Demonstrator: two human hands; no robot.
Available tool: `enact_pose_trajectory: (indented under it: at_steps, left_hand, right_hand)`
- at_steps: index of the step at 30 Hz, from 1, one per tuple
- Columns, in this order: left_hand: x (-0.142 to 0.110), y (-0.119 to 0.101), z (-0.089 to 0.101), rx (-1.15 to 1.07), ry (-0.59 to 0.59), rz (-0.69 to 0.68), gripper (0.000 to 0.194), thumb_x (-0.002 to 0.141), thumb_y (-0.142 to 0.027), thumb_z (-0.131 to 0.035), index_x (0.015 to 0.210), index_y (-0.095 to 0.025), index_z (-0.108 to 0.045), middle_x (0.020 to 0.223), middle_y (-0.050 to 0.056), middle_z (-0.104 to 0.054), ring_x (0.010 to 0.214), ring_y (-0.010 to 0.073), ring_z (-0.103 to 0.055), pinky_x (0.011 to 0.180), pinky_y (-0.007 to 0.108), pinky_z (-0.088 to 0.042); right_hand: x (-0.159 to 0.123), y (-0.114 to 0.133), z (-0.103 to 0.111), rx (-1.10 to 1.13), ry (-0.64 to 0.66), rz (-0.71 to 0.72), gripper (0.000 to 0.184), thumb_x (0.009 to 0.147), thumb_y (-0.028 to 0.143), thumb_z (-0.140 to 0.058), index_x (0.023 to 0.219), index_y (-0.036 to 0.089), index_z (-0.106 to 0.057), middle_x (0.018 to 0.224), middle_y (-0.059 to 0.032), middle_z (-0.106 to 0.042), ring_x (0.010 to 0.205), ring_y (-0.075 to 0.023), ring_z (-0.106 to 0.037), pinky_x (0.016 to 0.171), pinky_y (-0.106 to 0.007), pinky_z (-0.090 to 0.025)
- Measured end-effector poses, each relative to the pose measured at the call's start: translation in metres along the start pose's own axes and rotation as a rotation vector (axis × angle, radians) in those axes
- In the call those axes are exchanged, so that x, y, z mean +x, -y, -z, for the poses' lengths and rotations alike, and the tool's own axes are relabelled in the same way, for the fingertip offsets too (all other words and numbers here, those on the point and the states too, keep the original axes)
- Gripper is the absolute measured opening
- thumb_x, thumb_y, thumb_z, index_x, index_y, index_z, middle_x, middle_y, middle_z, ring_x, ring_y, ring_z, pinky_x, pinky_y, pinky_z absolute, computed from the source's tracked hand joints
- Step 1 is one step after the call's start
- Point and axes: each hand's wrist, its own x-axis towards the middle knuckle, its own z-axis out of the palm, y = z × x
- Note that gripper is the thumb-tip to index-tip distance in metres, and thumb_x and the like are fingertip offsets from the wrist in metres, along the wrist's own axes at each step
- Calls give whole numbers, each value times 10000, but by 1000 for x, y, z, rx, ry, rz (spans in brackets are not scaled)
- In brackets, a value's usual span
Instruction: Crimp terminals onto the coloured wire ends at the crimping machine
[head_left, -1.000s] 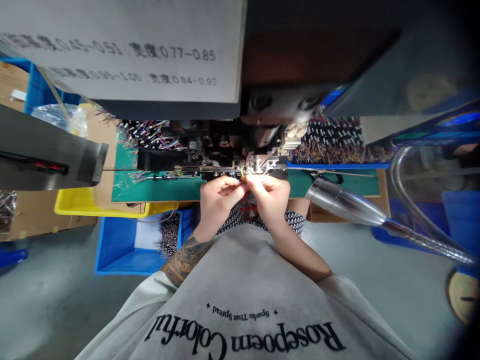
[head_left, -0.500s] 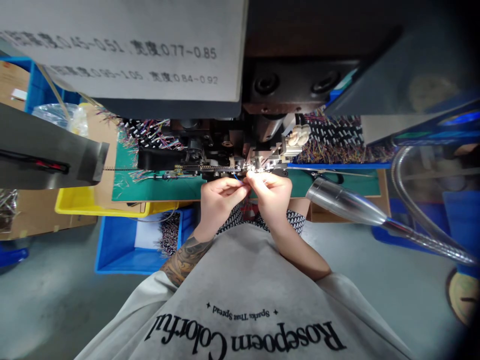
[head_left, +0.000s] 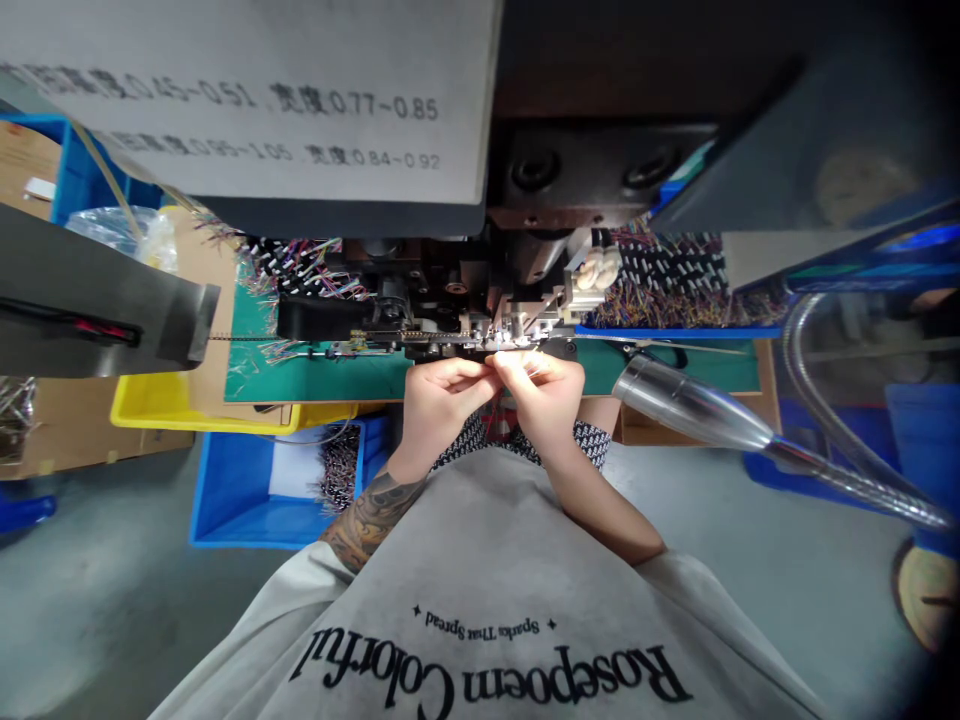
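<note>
Thin wires (head_left: pixel 501 366) are sitting pinched between both hands at the front edge of the machine (head_left: pixel 480 300). The left hand (head_left: pixel 444 398) and right hand (head_left: pixel 544 392) are touching, fingers closed on them, above the green mat (head_left: pixel 315 375).

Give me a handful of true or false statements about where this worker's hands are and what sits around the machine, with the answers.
1. Both hands are pressed together at the front of the dark metal machine. True: the left hand and right hand meet there, pinching thin coloured wires.
2. The blue plastic bin sits to the worker's right. False: it is low on the left, below the yellow plastic tray.
3. A shiny metal nozzle on a flexible hose lies right of the hands. True.
4. The left hand rests inside the yellow tray. False: it is at the machine, apart from the tray.
5. A green mat lies under the machine. True.
</note>
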Motion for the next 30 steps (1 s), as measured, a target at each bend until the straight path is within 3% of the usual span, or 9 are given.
enact_pose_trajectory:
  at_steps: [11,15,18,22,24,27,30]
  left_hand:
    - [0,-3,-1,-17,-9,4,143,782,-300,-901,809,-190,-813,796,29,-825,701,158,-771,682,275,-656]
    - [0,2,1,-38,-4,2,174,816,-346,-889,839,-192,-812,804,28,-817,711,169,-776,704,304,-682]
    - [-1,1,4,-149,36,43,182,861,-368,-853,872,-191,-809,829,36,-819,745,194,-800,726,349,-714]
    - [-2,-7,12,-295,103,163,192,859,-364,-837,890,-181,-788,857,65,-834,734,222,-814,704,388,-727]
    - [-2,-10,17,-361,144,226,205,841,-361,-842,890,-175,-770,846,83,-836,727,243,-820,666,384,-719]
    - [-1,-8,22,-425,210,272,222,848,-375,-822,885,-175,-734,806,95,-829,699,249,-810,616,367,-695]
    - [-2,-5,22,-416,262,237,216,890,-376,-778,908,-170,-719,771,96,-819,647,222,-789,582,326,-669]
  right_hand:
    - [8,0,-2,56,-23,-29,275,874,424,-765,686,223,-774,566,14,-641,566,-142,-581,541,-289,-517]
    - [7,2,0,36,-2,-13,380,893,441,-759,598,208,-704,565,4,-625,568,-135,-552,551,-291,-492]
    - [4,-2,9,9,144,19,308,921,446,-758,745,195,-792,629,2,-652,585,-123,-538,601,-298,-502]
    - [-1,-18,33,16,307,97,268,942,463,-733,1063,256,-853,600,53,-554,541,-105,-439,561,-270,-427]
    - [-4,-28,44,35,343,92,285,955,472,-714,1107,273,-849,648,43,-592,592,-115,-505,589,-267,-442]
    - [-10,-39,53,150,563,-77,301,977,466,-698,1143,260,-842,783,10,-728,663,-115,-602,611,-254,-487]
    - [-15,-43,55,324,830,-287,321,978,424,-720,1218,231,-810,882,-21,-811,609,-89,-591,542,-219,-468]
